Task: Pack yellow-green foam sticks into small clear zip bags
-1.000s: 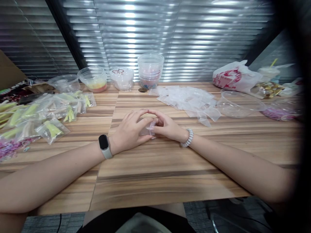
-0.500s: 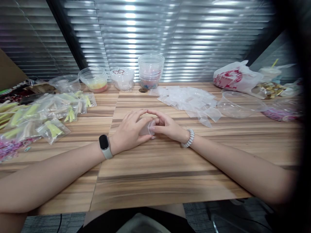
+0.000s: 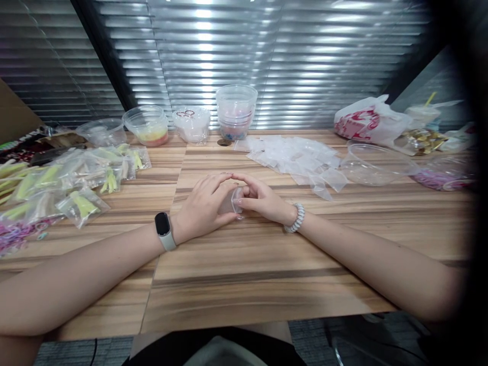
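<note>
A small clear plastic bag [image 3: 227, 202] lies low over the middle of the table, between my two hands. My left hand [image 3: 206, 202] curves around its left side, thumb at the near edge and fingers at the far side. From the right, my right hand [image 3: 263, 199] pinches the bag's right edge between thumb and bent finger. The tips of both index fingers meet just beyond the bag. Part of the bag is hidden behind the left fingers, and I cannot make out anything inside it.
Loose clear bags [image 3: 297, 157] lie spread beyond my right hand. Filled bags with yellow-green pieces [image 3: 84, 203] cover the left side. Plastic tubs [image 3: 236, 112] line the back by the blinds. A clear bowl [image 3: 375, 165] and a white-and-red bag [image 3: 366, 119] are at right.
The fingers of my left hand have shifted slightly, showing a little more of the bag. Otherwise both hands stay in place.
</note>
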Tool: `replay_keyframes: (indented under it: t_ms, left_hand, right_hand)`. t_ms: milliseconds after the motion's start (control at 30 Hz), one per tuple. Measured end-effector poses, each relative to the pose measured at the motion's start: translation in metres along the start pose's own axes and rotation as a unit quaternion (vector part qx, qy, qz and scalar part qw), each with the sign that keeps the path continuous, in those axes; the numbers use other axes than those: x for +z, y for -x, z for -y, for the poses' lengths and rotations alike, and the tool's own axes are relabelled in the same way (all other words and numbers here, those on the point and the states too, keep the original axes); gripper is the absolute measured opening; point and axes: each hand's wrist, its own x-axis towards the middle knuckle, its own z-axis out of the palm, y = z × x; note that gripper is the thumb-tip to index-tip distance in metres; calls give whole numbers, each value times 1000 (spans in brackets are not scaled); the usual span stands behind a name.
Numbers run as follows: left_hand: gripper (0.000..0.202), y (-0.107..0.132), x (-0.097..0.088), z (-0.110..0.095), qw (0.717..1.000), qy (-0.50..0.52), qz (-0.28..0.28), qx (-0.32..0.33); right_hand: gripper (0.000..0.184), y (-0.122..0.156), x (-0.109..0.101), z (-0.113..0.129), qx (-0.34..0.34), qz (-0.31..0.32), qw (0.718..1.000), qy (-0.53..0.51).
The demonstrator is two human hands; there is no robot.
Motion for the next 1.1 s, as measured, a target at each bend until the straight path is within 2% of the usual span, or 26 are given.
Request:
replay_keyframes:
  t_ms: [300,467,833,1100]
  left_hand:
    - [55,0,-1,-1,1000,3,-9,10]
    - [56,0,-1,-1,1000,11,7,10]
    - [54,0,-2,-2,1000,29,-4,10]
    - [60,1,1,0,1000,8,-2,7]
  right_hand:
    - [64,0,6,2,3,-22,999,31]
    - [59,-1,6,3,-9,-27,998,50]
    - [61,-4,13,5,14,-61,994,86]
    - [64,-5,14,8,13,-82,990,118]
